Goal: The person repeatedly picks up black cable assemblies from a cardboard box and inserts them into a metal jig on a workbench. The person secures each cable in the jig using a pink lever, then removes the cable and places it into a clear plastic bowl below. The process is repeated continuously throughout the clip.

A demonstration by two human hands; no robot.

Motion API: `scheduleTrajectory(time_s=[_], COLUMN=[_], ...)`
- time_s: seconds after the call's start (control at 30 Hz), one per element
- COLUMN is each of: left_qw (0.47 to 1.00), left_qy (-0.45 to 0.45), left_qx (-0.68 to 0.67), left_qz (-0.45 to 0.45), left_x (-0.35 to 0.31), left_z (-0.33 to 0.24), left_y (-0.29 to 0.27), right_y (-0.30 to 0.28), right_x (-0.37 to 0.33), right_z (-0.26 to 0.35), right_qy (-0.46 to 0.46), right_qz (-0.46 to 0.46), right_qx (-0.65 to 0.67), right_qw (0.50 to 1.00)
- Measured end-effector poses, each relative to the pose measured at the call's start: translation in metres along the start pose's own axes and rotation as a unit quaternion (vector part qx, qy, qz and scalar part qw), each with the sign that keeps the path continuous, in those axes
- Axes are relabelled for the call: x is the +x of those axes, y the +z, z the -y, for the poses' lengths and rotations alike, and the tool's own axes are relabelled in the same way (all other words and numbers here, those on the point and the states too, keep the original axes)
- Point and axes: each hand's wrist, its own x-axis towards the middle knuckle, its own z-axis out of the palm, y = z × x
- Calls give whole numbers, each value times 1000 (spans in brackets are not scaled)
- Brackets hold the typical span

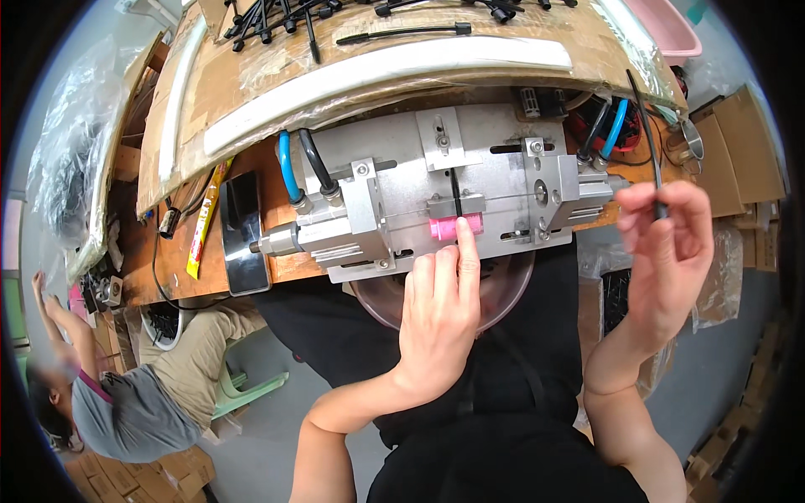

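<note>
My left hand (440, 314) has its index finger stretched onto a pink block (444, 227) at the front middle of a metal fixture (495, 159); the other fingers bend loosely and hold nothing I can see. A slim black rod (456, 191) stands in the fixture's central slot, just behind that fingertip. Raised at the right, my right hand (671, 251) pinches another long black rod (646, 126) near its thicker lower end, and its thin tip points up and away. Metal cylinders (335, 239) flank the fixture on both sides.
Several black rods (285, 21) lie on a cardboard-covered shelf (277, 71) behind the fixture. A phone (243, 230) and a yellow packet (208, 220) rest left. Blue hoses (288, 168) rise from the cylinders. A bowl (507, 293) sits below the fixture. Another person (134, 402) sits at lower left.
</note>
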Motion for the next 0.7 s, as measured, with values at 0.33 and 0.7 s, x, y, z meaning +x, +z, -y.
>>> scheduleTrajectory(time_s=[0.33, 0.7], left_qw=[989, 986], left_qy=[-64, -78], left_qx=[-135, -141], left_qz=[7, 43], left_x=[-9, -18], left_z=[3, 20], left_y=[-32, -51], right_y=[46, 57], right_x=[-58, -52], right_z=[-59, -70], right_qy=[-114, -107], right_qz=[158, 236], right_qx=[-322, -320], right_qw=[926, 911])
